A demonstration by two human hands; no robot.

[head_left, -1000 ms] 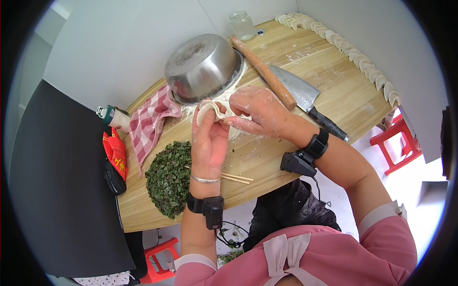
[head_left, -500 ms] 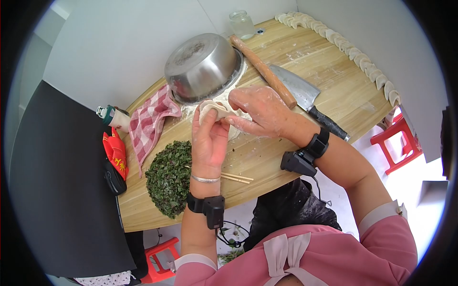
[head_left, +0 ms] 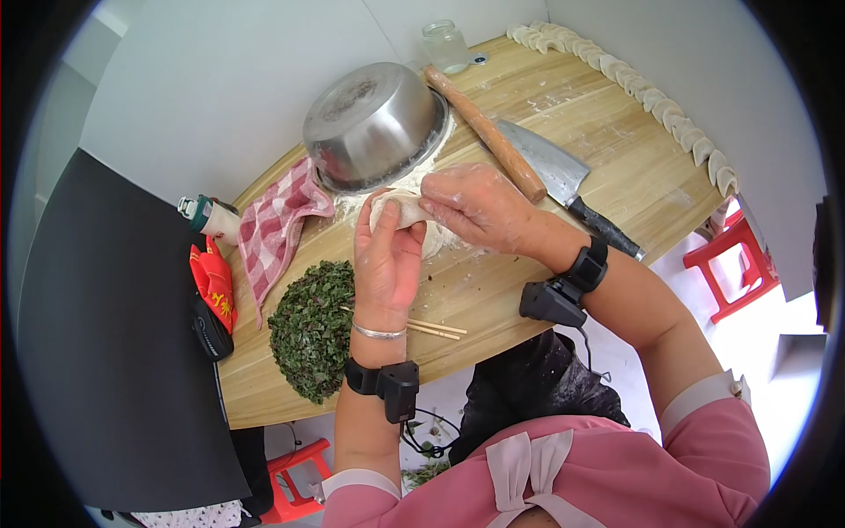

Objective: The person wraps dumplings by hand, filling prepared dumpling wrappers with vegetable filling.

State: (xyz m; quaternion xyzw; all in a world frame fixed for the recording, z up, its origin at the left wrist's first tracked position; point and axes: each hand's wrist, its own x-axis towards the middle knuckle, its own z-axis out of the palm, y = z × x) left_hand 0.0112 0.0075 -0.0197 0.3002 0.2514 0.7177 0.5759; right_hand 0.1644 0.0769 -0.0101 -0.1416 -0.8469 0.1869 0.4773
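A folded dumpling (head_left: pixel 400 211) of pale dough is held between my two hands above the floury table. My left hand (head_left: pixel 387 260) cradles it from below, with the thumb laid over its front. At the dumpling's right edge, my right hand (head_left: pixel 480 207) pinches the dough between thumb and fingers. Any filling inside is hidden. Just left of my left wrist is a heap of chopped greens (head_left: pixel 310 333). A pair of chopsticks (head_left: pixel 436 329) pokes out to the right from behind that wrist.
An upturned steel basin (head_left: pixel 374 123) sits in flour beyond my hands. Right of it lie a rolling pin (head_left: pixel 484 132) and a cleaver (head_left: pixel 550 163). Finished dumplings (head_left: pixel 647 92) line the far right edge. A checked cloth (head_left: pixel 280 220), a bottle (head_left: pixel 211 218) and a glass jar (head_left: pixel 446 46) stand around.
My right hand's fingers have closed in on the dumpling's right edge, where they were more spread before. The dumpling's opening looks more folded over. Everything else stays put.
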